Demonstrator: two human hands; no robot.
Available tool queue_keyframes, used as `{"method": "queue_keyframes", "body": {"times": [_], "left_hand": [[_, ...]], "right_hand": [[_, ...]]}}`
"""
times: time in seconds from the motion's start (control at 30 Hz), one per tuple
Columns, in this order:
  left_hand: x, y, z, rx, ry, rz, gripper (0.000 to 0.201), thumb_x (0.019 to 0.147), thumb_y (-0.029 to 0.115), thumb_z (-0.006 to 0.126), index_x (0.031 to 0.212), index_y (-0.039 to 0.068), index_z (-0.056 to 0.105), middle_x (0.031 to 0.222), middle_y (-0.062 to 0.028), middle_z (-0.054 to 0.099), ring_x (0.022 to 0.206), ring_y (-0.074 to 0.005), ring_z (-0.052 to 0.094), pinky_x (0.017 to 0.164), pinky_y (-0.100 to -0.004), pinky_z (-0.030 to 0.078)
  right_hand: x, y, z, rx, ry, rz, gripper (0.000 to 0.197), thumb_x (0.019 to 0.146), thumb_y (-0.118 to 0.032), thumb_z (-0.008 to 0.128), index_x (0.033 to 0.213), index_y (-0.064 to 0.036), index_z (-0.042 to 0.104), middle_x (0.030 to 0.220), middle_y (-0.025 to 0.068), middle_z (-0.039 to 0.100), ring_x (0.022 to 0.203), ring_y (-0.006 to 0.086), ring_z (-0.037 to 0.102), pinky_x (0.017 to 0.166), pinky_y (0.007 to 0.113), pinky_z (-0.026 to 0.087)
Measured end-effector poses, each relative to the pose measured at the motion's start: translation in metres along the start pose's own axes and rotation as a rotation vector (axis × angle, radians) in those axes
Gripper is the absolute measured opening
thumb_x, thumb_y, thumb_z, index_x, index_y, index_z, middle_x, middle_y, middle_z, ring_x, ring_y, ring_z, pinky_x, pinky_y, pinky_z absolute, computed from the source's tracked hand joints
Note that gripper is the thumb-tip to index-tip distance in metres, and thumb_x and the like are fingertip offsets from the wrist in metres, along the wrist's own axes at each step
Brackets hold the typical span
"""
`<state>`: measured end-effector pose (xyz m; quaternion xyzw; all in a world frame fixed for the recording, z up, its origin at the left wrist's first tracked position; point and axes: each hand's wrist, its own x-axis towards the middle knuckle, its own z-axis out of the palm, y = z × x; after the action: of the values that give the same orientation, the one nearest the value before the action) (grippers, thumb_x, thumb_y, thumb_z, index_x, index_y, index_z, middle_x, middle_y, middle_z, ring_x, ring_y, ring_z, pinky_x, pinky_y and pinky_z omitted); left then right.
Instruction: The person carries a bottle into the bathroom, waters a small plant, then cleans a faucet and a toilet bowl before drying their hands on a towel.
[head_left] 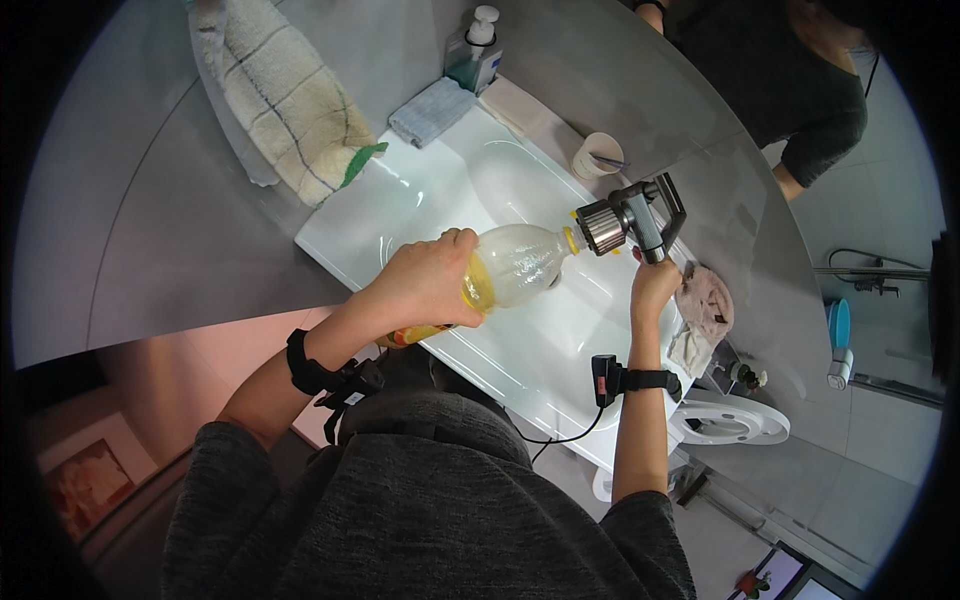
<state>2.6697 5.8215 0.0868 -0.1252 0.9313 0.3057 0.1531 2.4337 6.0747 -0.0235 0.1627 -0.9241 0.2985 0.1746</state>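
Note:
Over the white sink (415, 190), my left hand (425, 280) is wrapped around the lower part of a clear plastic bottle (522, 262) with a yellow label. The bottle lies tilted on its side, its yellow-ringed neck pointing right. That neck is right at the ribbed outlet of a metal faucet (628, 222); whether the two touch I cannot tell. My right hand (655, 285) is closed at the near end of the faucet body, below its looped lever. Part of the right hand's grip is hidden behind the faucet.
A soap dispenser (474, 55), a folded blue cloth (432, 110) and a white cup (598, 157) line the sink's back ledge. A checked towel (285, 100) hangs at left. Pinkish cloth (704, 302) lies beside my right hand, near a toilet seat (735, 420). A mirror (740, 200) stands behind.

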Motion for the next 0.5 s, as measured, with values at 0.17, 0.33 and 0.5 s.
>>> {"method": "queue_keyframes", "body": {"times": [0.17, 0.33, 0.5], "left_hand": [[-0.001, -0.001, 0.002, -0.003, 0.001, -0.003, 0.075, 0.059, 0.036, 0.076, 0.115, -0.002, 0.043, 0.107, -0.0224, 0.057, 0.093, -0.0369, 0.061, 0.082, -0.0405, 0.049], [-0.001, 0.000, 0.003, -0.006, 0.014, 0.004, 0.076, 0.059, 0.037, 0.076, 0.115, -0.001, 0.042, 0.108, -0.0224, 0.056, 0.094, -0.0373, 0.061, 0.082, -0.0412, 0.050], [-0.002, -0.001, 0.007, 0.005, 0.036, 0.007, 0.075, 0.059, 0.038, 0.076, 0.115, -0.001, 0.043, 0.109, -0.0217, 0.056, 0.094, -0.0372, 0.061, 0.082, -0.0415, 0.050]], "right_hand": [[-0.007, -0.006, 0.006, 0.025, -0.013, 0.006, 0.007, 0.071, 0.006, 0.053, 0.065, 0.0057, 0.052, 0.063, 0.0256, 0.053, 0.056, 0.0403, 0.055, 0.052, 0.042, 0.042], [-0.011, -0.007, 0.008, 0.073, -0.003, 0.029, 0.008, 0.071, 0.006, 0.054, 0.064, 0.0049, 0.050, 0.062, 0.0258, 0.053, 0.056, 0.0411, 0.054, 0.053, 0.043, 0.042], [-0.013, -0.007, 0.010, 0.095, 0.009, 0.002, 0.004, 0.072, 0.004, 0.055, 0.068, 0.0051, 0.054, 0.066, 0.0252, 0.056, 0.059, 0.0411, 0.056, 0.056, 0.044, 0.044]]}}
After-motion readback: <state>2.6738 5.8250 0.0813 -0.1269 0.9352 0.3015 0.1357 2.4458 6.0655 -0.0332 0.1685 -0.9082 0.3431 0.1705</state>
